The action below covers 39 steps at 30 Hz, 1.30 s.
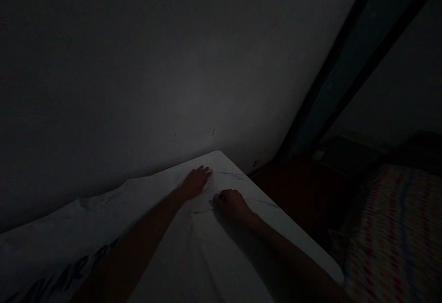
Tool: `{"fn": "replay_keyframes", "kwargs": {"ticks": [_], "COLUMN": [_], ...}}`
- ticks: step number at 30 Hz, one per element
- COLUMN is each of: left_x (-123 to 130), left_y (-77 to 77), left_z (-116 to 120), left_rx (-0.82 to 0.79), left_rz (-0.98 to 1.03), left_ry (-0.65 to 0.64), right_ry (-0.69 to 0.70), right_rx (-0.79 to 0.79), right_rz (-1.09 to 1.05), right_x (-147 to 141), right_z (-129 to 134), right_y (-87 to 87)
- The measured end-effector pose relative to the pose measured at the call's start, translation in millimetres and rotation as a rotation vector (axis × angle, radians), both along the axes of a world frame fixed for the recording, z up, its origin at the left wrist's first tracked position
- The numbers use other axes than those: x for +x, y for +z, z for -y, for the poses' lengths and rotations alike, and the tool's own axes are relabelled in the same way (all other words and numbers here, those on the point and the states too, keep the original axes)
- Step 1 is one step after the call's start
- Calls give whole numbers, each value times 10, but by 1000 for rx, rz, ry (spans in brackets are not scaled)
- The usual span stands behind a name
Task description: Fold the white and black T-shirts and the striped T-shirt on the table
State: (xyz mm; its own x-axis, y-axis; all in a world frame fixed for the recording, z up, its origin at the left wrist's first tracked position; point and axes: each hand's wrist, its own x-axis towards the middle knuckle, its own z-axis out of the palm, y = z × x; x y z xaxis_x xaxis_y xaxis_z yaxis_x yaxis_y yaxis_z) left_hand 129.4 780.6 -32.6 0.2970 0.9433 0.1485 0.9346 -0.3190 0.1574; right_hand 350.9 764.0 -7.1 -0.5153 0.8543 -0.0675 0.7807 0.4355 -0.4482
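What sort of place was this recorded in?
Probably a room in a home, perhaps a bedroom, though it is very dark: a patterned cloth, possibly bedding, lies at right, and a white table by the wall bears a lettered white cloth.

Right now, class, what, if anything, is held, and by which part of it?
The right hand is curled at the white cloth, perhaps pinching an edge, but it is too dark to be sure. The left hand lies flat, holding nothing.
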Motion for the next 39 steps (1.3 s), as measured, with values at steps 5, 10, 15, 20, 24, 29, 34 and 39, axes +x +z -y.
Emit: {"fn": "replay_keyframes", "kwargs": {"ticks": [5,10,15,20,24,29,34,39], "left_x": [7,-5,20,26,43,112,79,-71], "left_y": [-26,6,8,-31,-49,-38,79,82], "left_z": [-260,-415,-486,-462,-420,-388,-193,576], "left_rx": [-42,-50,-56,-44,-31,-9,47,103], "left_rz": [44,59,60,81,77,58,47,-24], "left_ry": [-63,-78,-69,-46,-22,7,74,126], "right_ry": [-108,-72,-52,-85,-133,-173,-237,-132], "right_rx": [-50,-81,-139,-138,-133,-96,-99,49], "right_rz": [-33,-91,-130,-100,-96,-64,-76,-118], "right_x": [-83,-60,-6,-25,-49,-67,-22,-65], "right_z": [147,168,258,323,342,352,373,414], "right_y": [-46,-72,-50,-38,-48,-82,-84,-16]}}
